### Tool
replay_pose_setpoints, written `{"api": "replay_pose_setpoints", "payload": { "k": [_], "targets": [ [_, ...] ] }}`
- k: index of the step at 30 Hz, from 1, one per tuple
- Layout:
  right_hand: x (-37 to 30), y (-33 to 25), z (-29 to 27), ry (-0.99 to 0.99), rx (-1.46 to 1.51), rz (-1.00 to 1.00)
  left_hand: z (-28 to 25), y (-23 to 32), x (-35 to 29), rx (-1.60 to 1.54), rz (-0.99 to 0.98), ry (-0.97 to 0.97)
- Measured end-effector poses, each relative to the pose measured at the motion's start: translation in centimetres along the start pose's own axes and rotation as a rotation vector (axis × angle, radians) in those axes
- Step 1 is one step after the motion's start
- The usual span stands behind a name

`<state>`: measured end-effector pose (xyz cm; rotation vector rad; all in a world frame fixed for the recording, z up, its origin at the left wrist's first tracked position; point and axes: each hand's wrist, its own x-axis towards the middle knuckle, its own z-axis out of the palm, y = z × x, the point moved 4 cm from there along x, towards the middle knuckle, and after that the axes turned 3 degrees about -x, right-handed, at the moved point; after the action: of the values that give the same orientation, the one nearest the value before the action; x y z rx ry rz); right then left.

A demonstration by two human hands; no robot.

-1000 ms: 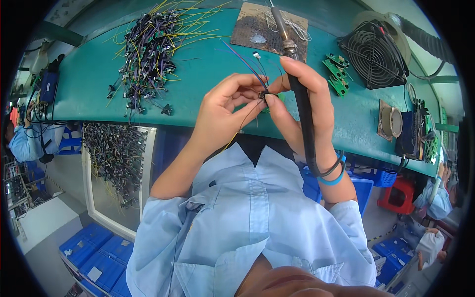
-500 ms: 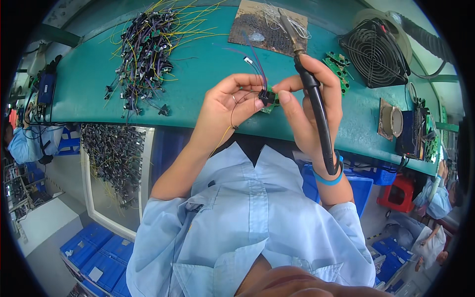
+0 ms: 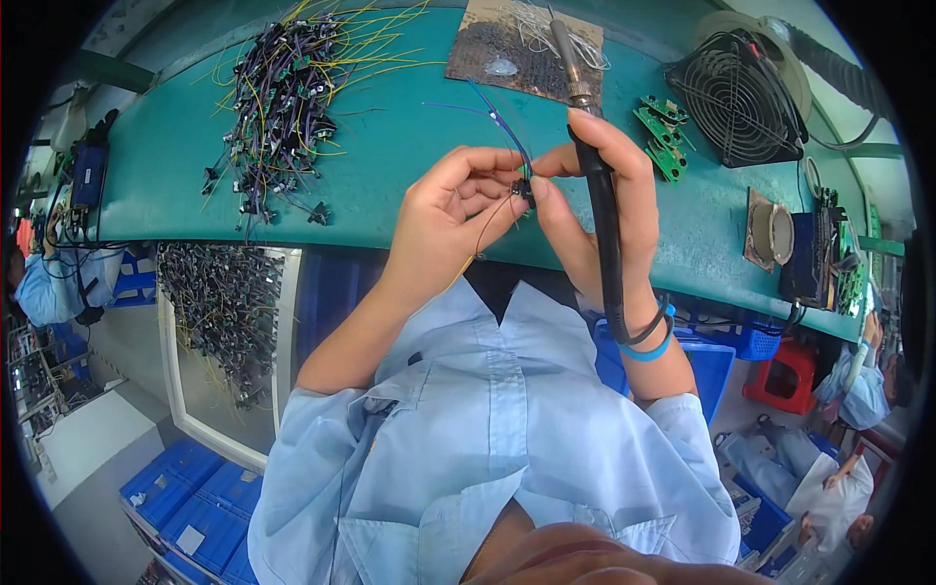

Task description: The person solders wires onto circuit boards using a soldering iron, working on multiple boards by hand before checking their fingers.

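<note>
Between my hands, over the near edge of the green bench, is a small circuit board with a black part and wires [image 3: 523, 188]. My left hand [image 3: 456, 200] pinches it from the left, fingers curled. A blue and dark wire bundle [image 3: 509, 129] rises from it, and a thin dark wire hangs past my left thumb. My right hand [image 3: 606, 200] has its thumb and a fingertip at the board's right side. A black-handled soldering iron [image 3: 597, 185] lies in the same hand, its metal tip pointing up and away. Fingers hide most of the board.
A heap of wired boards [image 3: 283, 107] lies at the bench's left. At the back, a brown pad [image 3: 487, 73] carries solder wire. Green circuit boards [image 3: 663, 136] lie near a black fan [image 3: 736, 97] on the right. A white-framed tray [image 3: 174, 361] with more wired boards is lower left.
The board has turned in my fingers, so less of its green face shows. Both hands have drawn a little closer together, and the soldering iron has shifted left and stands more upright.
</note>
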<state>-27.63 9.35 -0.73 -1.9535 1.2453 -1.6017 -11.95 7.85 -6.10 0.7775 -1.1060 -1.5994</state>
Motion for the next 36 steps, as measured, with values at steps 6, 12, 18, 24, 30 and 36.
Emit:
{"api": "replay_pose_setpoints", "payload": {
  "k": [6,12,18,24,30,36],
  "targets": [
    [0.3,0.1,-0.1,-0.048,0.050,0.029,0.3,-0.1,0.1,0.125,0.121,0.005],
    [0.5,1.8,-0.2,0.004,0.507,0.321,0.8,-0.7,0.0,-0.286,-0.049,0.066],
    [-0.3,2.7,-0.1,0.043,0.804,0.521,0.2,0.7,-1.1,0.325,0.354,-0.227],
    [-1.0,2.2,-0.8,0.034,0.693,0.393,-9.0,3.5,-3.7,0.376,-0.300,-0.243],
    [-1.2,0.3,0.7,-0.051,0.698,0.367,-17.5,6.6,-2.2,0.522,-0.203,0.138],
    [-2.7,0.7,0.5,-0.044,0.486,0.352,-8.0,7.0,0.2,0.629,-0.001,0.185]
  ]
}}
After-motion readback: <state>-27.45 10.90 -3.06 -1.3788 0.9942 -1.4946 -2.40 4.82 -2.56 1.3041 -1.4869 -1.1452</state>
